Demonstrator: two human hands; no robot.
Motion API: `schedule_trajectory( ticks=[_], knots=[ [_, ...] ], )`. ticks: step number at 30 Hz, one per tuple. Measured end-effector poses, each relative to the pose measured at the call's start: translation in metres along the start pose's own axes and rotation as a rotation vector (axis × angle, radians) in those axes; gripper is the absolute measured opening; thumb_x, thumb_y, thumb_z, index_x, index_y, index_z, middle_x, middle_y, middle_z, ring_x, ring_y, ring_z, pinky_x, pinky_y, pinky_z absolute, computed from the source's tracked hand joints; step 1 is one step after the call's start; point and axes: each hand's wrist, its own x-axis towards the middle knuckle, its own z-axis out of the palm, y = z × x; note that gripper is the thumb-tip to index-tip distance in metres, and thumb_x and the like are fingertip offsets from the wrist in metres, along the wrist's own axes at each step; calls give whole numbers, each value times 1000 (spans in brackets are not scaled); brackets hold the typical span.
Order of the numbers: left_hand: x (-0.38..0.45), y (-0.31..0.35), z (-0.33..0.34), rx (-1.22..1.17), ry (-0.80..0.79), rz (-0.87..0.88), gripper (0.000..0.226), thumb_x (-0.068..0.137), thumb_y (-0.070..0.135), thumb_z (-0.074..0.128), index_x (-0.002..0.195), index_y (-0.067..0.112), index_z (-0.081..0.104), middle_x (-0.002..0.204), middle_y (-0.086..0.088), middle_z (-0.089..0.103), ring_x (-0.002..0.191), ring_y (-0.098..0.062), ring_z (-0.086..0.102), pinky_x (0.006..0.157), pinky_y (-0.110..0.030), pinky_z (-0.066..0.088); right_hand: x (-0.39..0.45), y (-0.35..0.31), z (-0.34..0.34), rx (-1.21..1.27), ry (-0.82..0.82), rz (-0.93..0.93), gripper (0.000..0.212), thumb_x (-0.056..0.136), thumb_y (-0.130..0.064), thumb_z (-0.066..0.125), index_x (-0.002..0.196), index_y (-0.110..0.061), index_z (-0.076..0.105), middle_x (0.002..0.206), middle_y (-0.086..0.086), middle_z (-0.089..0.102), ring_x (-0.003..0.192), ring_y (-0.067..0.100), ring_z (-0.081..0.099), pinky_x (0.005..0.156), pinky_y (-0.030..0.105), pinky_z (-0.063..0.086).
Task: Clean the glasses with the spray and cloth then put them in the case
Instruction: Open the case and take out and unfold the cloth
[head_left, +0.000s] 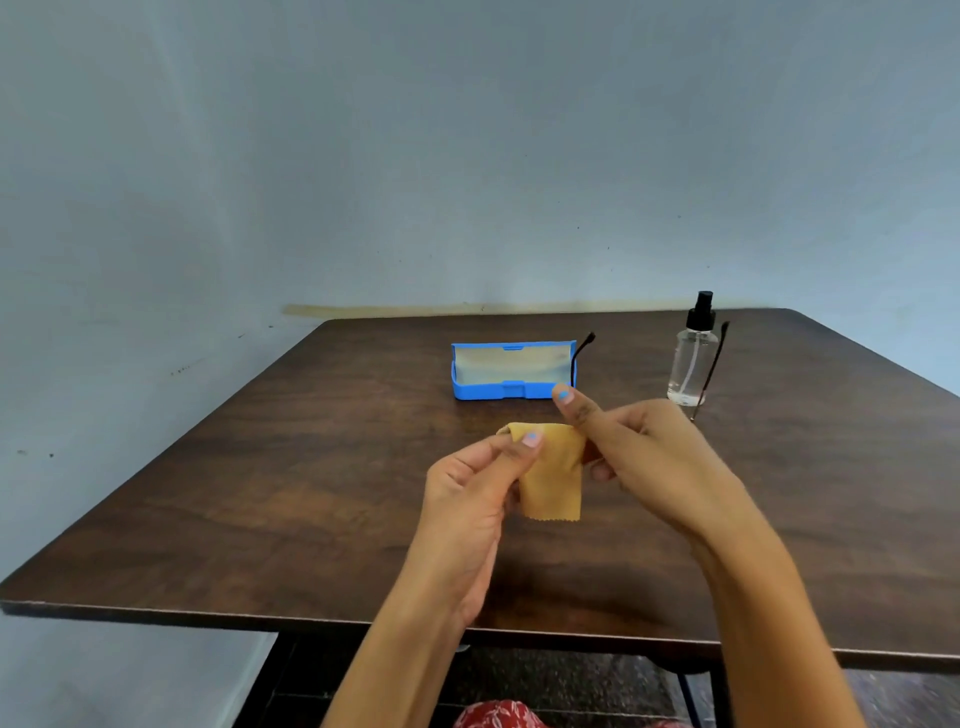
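we hold the glasses (717, 364) up above the desk (311, 467) in our right hand (644, 452), with the lenses turned toward us and mostly hidden behind the fingers, so only the two dark temple arms show, one rising beside the case and the other crossing in front of the spray bottle. our right thumb points up and the fingers curl round the frame, which keeps it steady for wiping. our left hand (467, 499) pinches the yellow cloth (553, 473) between thumb and fingers at its upper edge, and the cloth hangs down between the two hands, draped over what we judge to be one lens. the two hands sit close together, each clamped on its own thing, meeting at the cloth.

the blue case (511, 371) stands open near the middle of the desk, its lid upright and its hollow facing us, ready to take the glasses. the spray bottle (693, 358) stands upright to the right of it, well apart, out of our way.

we judge this to be the wiping step, with the casing not yet done. whether the lenses are wet we cannot tell. the frame looks thin, so a light rub seems wise.
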Motion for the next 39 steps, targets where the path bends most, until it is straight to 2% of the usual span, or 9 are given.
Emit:
schedule_trajectory(
  ticks=[4,9,12,16,18,23,29,35,39],
  knots=[
    [1,-2,-1,63,0,52,31,64,30,69,87,11,77,104,-11,71,100,-14,65,96,-32,47,0,4,6,184,-46,-1,94,55,-78,48,83,9,65,72,20,60,63,15,47,62,27,37],
    [6,-4,-6,111,91,117,35,56,34,72,86,16,78,129,4,57,115,9,51,86,-16,44,-2,15,11,284,54,63,67,54,-77,49,58,-14,72,63,-1,70,66,9,59,72,28,46],
    [6,-4,-9,124,75,119,34,53,36,73,83,19,78,133,8,53,121,9,45,93,-21,41,-4,12,15,404,-44,56,60,70,-62,53,64,-5,72,62,-4,68,60,-1,56,67,20,43],
    [9,-6,-10,119,83,118,38,48,40,74,80,20,78,141,14,45,132,5,32,106,-29,33,-2,10,17,548,-89,44,60,76,-52,58,81,7,69,77,12,68,72,11,59,65,16,50],
    [10,-6,-11,111,73,140,30,50,38,72,75,21,78,138,15,47,130,5,36,98,-22,36,-1,9,17,552,-94,54,67,71,-56,58,83,9,67,80,19,67,74,15,60,70,20,52],
    [12,-4,-13,123,0,166,27,67,32,65,77,11,77,121,3,64,110,-2,59,74,-9,47,-1,6,16,495,-155,112,47,63,-61,56,59,-16,71,64,-3,69,60,2,61,66,23,42],
    [15,-3,-11,180,17,233,29,73,29,62,90,10,76,108,-8,69,103,-13,65,80,-14,49,2,8,19,659,-170,28,28,73,-31,65,87,-9,74,75,0,72,68,4,64,61,14,50],
    [15,-6,-12,154,27,142,32,70,26,63,96,9,73,95,-6,75,94,-17,70,86,-29,54,4,13,19,622,-96,-15,11,80,-15,67,89,-11,73,72,-6,72,64,-2,64,55,10,47],
    [15,-4,-11,126,56,86,30,68,24,63,93,10,72,90,-4,75,90,-16,71,82,-30,57,7,14,21,591,-61,-32,8,80,-16,68,87,-13,72,80,1,74,76,9,68,70,23,55]
  ],
)
